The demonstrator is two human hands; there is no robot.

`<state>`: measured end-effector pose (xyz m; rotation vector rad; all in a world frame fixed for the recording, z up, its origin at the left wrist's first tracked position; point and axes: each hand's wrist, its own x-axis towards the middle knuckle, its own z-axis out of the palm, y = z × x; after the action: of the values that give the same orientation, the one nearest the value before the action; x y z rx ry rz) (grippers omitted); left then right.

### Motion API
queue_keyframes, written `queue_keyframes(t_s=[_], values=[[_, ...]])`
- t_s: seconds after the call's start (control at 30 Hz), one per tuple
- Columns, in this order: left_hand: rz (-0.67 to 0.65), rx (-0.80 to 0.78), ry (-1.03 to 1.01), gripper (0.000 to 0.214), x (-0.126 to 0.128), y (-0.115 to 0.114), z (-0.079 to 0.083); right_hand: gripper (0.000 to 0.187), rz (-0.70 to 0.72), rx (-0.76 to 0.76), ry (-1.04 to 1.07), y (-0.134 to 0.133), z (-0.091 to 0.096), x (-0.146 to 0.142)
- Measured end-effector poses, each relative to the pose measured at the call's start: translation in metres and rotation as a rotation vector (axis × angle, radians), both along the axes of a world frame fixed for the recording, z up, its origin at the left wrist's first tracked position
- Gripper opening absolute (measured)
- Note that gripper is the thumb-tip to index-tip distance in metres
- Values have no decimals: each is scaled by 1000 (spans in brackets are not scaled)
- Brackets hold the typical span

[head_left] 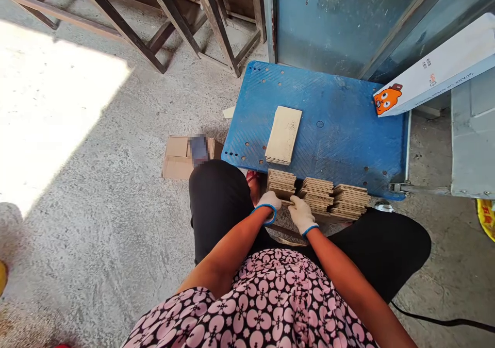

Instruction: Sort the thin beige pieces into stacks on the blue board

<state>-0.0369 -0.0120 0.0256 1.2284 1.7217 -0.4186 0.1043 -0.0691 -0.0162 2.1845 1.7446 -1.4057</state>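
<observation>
My left hand (269, 201), in a white glove with a blue cuff, is closed on the left end of a thin wooden board (286, 202). At the board's other end, my gloved right hand (302, 215) pinches it between thumb and fingers. Just beyond my hands are three stacks of similar boards: a left stack (281, 180), a middle stack (317, 193) and a right stack (351, 201). Farther forward, a short pile of pale boards (284, 134) lies flat on the blue platform (336, 126). My hands hide part of the left stack's near side.
A cardboard box (178, 157) with a blurred item on it sits by my left knee. A long white box (436, 69) leans over the platform's right corner. Wooden frames (154, 23) stand at the back left, and a black cable (436, 318) lies on the right.
</observation>
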Motion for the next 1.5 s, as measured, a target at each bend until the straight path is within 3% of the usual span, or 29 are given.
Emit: queue_keyframes(t_s=[0.3,0.53,0.63,0.77,0.87,0.97,1.07,1.13,1.37,1.5], values=[[-144,59,27,32,0,-6,24,22,243,-18,-53,4,16,4],[-181,98,-118,16,-17,28,45,19,282,88,21,28,46,26],[-194,86,-285,9,-33,50,61,18,168,159,201,44,70,45],[-71,-7,-743,15,-50,74,81,21,-78,177,445,71,115,73],[56,0,-932,15,-45,85,87,24,-246,181,502,100,146,91],[253,52,-1007,14,-27,96,84,31,-401,256,524,134,161,100],[457,139,-1009,17,-10,114,77,32,-516,371,579,167,159,97],[513,217,-973,22,-5,126,75,30,-558,413,630,185,153,90],[444,273,-836,13,-16,165,68,28,-573,380,750,235,127,66],[501,355,-705,21,-17,195,52,29,-675,382,702,266,106,49]])
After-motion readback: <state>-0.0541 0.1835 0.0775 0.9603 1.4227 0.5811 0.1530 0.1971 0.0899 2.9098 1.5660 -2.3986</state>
